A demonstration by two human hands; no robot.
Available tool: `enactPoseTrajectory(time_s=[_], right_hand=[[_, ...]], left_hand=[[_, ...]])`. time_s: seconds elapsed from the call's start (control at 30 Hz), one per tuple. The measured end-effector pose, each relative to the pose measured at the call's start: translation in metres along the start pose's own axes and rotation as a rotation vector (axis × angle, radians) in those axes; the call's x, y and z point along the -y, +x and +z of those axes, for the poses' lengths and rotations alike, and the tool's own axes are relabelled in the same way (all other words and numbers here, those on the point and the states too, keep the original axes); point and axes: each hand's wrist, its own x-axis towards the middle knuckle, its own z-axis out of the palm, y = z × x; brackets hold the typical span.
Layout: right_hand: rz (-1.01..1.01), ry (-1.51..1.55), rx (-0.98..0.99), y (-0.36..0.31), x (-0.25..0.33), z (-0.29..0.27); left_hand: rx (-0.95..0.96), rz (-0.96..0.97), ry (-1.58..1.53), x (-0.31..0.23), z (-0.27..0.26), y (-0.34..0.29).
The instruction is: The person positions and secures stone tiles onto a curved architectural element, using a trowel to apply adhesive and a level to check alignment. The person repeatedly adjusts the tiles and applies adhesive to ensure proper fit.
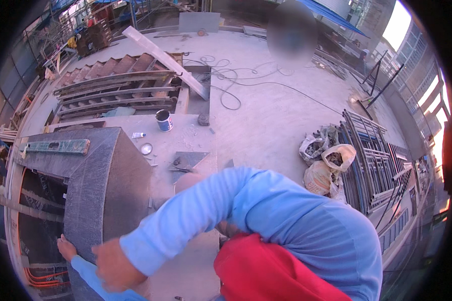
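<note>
A dark grey stone slab structure (88, 175) with a bevelled, upright side stands at the left, beside a dark opening. My left hand (67, 248) lies at the slab's edge next to that opening, fingers partly stretched and nothing visible in them. Nearer, my right hand (114, 266) hangs in front of the slab's side, over the left forearm. It is blurred, its fingers unclear, and whether it touches the slab cannot be told. My right sleeve hides part of the floor. On top of the slab rests a green spirit level (58, 146).
Beyond the slab stand an open can (164, 121), a small tube (138, 135), a round metal lid (145, 148) and a grey tile piece (190, 162) with a dark lump on it. Sacks of rubble (331, 165) and metal frames (369, 155) lie right. A cable (286, 86) crosses the floor.
</note>
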Motion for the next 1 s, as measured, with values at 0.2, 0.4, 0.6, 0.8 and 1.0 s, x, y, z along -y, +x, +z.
enactPoseTrajectory(time_s=[0.2, 0.4, 0.6, 0.8, 1.0], right_hand=[[-0.083, 0.223, 0.135, 0.021, -0.047, 0.103], [0.001, 0.094, 0.290, 0.015, -0.079, 0.128], [0.133, 0.059, 0.235, 0.006, -0.097, 0.102], [0.126, 0.104, 0.407, 0.006, -0.087, 0.081], [0.161, 0.138, 0.385, 0.010, -0.091, 0.094]], left_hand=[[-0.013, 0.002, -0.037, -0.001, 0.001, -0.004], [0.001, 0.004, -0.054, -0.007, -0.007, -0.005], [0.000, 0.047, -0.016, -0.004, -0.005, -0.004], [-0.047, 0.064, -0.008, -0.001, -0.002, -0.006], [0.007, 0.038, 0.022, -0.003, -0.006, -0.004]])
